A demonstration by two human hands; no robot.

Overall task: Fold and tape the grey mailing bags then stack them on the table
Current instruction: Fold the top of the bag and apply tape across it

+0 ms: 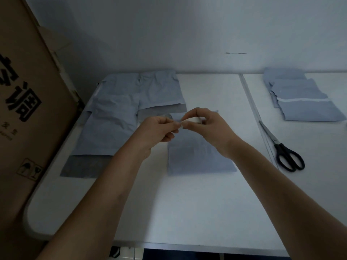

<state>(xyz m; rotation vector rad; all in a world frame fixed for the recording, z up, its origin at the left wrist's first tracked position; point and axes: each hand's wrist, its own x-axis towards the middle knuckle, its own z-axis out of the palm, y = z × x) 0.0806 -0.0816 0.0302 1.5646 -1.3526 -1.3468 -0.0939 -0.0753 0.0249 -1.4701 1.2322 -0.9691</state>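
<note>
Risk at tape-pulling: my right hand (pixel 203 122) grips the tape roll (pixel 195 120), my left hand (pixel 159 128) pinches its free end above the folded grey mailing bag (pixel 199 158), and slack tape may curl, self-stick, or land crooked.

Both bare forearms are extended forward from the lower edge of the view and converge toward the middle, wrists raised, the hands brought close together with their fingertips almost meeting. The left hand (pixel 159 128) is held palm inward, its thumb and forefinger pinched on the free end of a thin strip, the other fingers curled loosely beneath. The right hand (pixel 204 124) is turned knuckles up with the wrist bent, and its curled fingers (pixel 187 124) and thumb are closed round a small whitish roll.
</note>
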